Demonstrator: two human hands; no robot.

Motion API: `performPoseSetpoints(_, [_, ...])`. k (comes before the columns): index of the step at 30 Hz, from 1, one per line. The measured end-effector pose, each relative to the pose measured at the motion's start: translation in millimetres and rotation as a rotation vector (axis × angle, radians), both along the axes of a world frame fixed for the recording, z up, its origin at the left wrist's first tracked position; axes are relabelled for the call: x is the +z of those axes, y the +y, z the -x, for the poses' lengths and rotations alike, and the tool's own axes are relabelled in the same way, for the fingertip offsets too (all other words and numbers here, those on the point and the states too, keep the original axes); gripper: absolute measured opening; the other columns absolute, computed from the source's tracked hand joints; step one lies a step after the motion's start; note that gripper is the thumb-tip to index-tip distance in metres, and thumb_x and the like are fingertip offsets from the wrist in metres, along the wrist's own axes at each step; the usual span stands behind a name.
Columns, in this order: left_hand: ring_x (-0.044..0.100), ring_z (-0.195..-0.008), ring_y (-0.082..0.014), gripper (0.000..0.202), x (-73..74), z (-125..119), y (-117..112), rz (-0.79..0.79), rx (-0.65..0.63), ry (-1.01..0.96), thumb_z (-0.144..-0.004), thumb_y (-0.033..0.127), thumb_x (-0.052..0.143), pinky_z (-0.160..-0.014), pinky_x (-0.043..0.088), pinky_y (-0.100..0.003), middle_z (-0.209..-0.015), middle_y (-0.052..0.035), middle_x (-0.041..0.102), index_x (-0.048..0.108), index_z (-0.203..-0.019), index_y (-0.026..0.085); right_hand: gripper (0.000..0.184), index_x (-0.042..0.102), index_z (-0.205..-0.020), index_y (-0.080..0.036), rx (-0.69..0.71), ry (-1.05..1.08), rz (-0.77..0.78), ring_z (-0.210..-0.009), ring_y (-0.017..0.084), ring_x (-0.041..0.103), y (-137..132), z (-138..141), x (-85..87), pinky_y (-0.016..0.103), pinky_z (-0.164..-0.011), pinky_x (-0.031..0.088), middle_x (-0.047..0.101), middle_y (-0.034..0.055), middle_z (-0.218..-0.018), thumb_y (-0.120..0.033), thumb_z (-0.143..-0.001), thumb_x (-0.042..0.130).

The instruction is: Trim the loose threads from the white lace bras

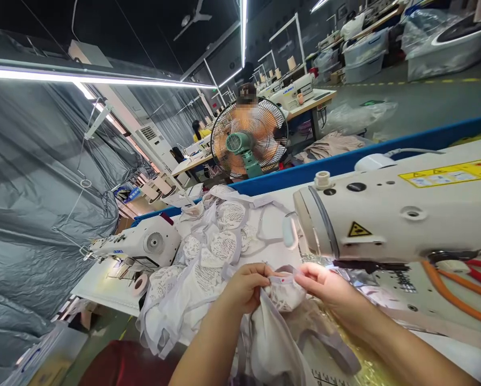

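Note:
My left hand (246, 287) and my right hand (328, 287) both pinch a pale lace garment piece (284, 295) by its elastic band, just in front of the cream sewing machine (397, 214). The fabric hangs down between my forearms. A heap of similar white lace pieces (208, 252) lies on the table to the left of my hands.
A second sewing machine (139, 244) stands at the left end of the table. A green fan (248, 139) faces me behind a blue rail, with a person behind it and another farther back. Grey plastic sheeting (35, 203) hangs at left. Orange and red tool handles (465, 284) lie at right.

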State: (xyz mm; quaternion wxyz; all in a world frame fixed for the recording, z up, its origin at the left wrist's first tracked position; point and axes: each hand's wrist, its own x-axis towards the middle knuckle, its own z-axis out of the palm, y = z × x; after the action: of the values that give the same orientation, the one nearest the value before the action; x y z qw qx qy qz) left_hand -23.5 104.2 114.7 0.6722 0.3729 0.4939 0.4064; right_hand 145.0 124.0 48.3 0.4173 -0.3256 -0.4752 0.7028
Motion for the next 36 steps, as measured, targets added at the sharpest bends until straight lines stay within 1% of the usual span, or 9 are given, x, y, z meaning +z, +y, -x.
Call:
performPoseSetpoints(4, [0.039, -0.041, -0.0061, 0.009, -2.4, 0.6, 5.6, 0.027, 0.031, 0.012, -0.042, 0.014, 0.054, -0.043, 0.026, -0.019, -0.049, -0.0006, 0.053, 0.055, -0.050, 0.012, 0.032, 0.053, -0.073, -0.021, -0.019, 0.017, 0.085, -0.063, 0.016, 0.052, 4.4, -0.7, -5.2, 0.027, -0.059, 0.041, 0.054, -0.0019, -0.066, -0.052, -0.069, 0.061])
performPoseSetpoints(8, [0.042, -0.043, -0.0071, 0.010, -0.9, -0.7, 5.0, 0.032, 0.021, 0.037, -0.042, 0.013, 0.054, -0.044, 0.026, -0.019, -0.048, 0.0016, 0.048, 0.055, -0.052, 0.012, 0.028, 0.052, -0.066, -0.020, -0.024, 0.027, 0.117, -0.059, 0.013, 0.046, 5.5, -3.2, -6.9, 0.025, -0.056, 0.037, 0.051, -0.0032, -0.062, -0.045, -0.068, 0.064])
performPoseSetpoints(16, [0.036, -0.044, -0.0063, 0.010, 2.9, -0.2, -2.3, 0.027, -0.042, 0.159, -0.047, 0.019, 0.053, -0.045, 0.023, -0.019, -0.052, 0.0031, 0.047, 0.051, -0.056, 0.015, 0.036, 0.045, -0.061, -0.022, -0.122, 0.054, 0.126, -0.055, 0.012, 0.039, 6.8, 2.3, -14.9, 0.025, -0.051, 0.035, 0.041, -0.0055, -0.058, -0.053, -0.073, 0.059])
performPoseSetpoints(19, [0.034, -0.045, -0.0067, 0.010, 1.4, 1.7, -5.6, 0.008, -0.040, 0.211, -0.049, 0.020, 0.053, -0.046, 0.022, -0.020, -0.048, 0.0052, 0.041, 0.052, -0.058, 0.015, 0.035, 0.043, -0.061, -0.023, -0.153, 0.063, 0.130, -0.056, 0.013, 0.040, 7.1, 4.7, -18.2, 0.026, -0.051, 0.036, 0.042, -0.0046, -0.059, -0.052, -0.075, 0.056])
performPoseSetpoints(22, [0.032, -0.047, -0.0063, 0.009, -2.0, 0.7, -12.9, -0.023, -0.037, 0.266, -0.050, 0.019, 0.052, -0.048, 0.021, -0.021, -0.050, 0.0056, 0.041, 0.053, -0.059, 0.015, 0.033, 0.043, -0.061, -0.024, -0.167, 0.070, 0.129, -0.056, 0.014, 0.042, 6.6, 6.1, -18.3, 0.027, -0.051, 0.037, 0.044, -0.0042, -0.058, -0.051, -0.076, 0.055])
performPoseSetpoints(25, [0.037, -0.053, -0.0076, 0.011, -7.5, -2.4, -24.2, -0.099, -0.064, 0.357, -0.053, 0.018, 0.051, -0.052, 0.025, -0.021, -0.057, 0.0037, 0.047, 0.055, -0.063, 0.014, 0.033, 0.044, -0.062, -0.024, -0.172, 0.082, 0.119, -0.055, 0.014, 0.042, 5.7, 6.1, -15.7, 0.028, -0.051, 0.037, 0.044, -0.0042, -0.058, -0.051, -0.076, 0.055])
performPoseSetpoints(29, [0.043, -0.060, -0.0103, 0.010, -13.1, -6.8, -41.1, -0.275, -0.144, 0.584, -0.063, 0.017, 0.047, -0.058, 0.032, -0.023, -0.064, 0.0020, 0.051, 0.054, -0.070, 0.015, 0.032, 0.046, -0.063, -0.023, -0.143, 0.107, 0.095, -0.056, 0.015, 0.045, 3.2, 4.8, -11.6, 0.029, -0.052, 0.039, 0.048, -0.0030, -0.059, -0.051, -0.076, 0.055])
performPoseSetpoints(32, [0.046, -0.062, -0.0122, 0.008, -15.6, -9.9, -54.2, -0.311, -0.159, 0.718, -0.071, 0.018, 0.046, -0.059, 0.035, -0.024, -0.068, 0.0006, 0.053, 0.053, -0.075, 0.016, 0.030, 0.048, -0.065, -0.022, -0.120, 0.120, 0.080, -0.057, 0.014, 0.047, 1.9, 4.0, -11.2, 0.028, -0.053, 0.040, 0.049, -0.0028, -0.060, -0.049, -0.078, 0.055])
performPoseSetpoints(36, [0.052, -0.089, -0.0212, 0.011, -28.5, -13.0, -75.3, -0.506, -0.192, 0.950, -0.070, 0.013, 0.051, -0.078, 0.038, -0.032, -0.095, -0.0067, 0.060, 0.051, -0.079, 0.019, 0.029, 0.049, -0.069, -0.019, -0.133, 0.101, 0.061, -0.055, 0.010, 0.047, 3.7, 2.6, -13.9, 0.025, -0.054, 0.041, 0.050, -0.0047, -0.063, -0.043, -0.085, 0.052])
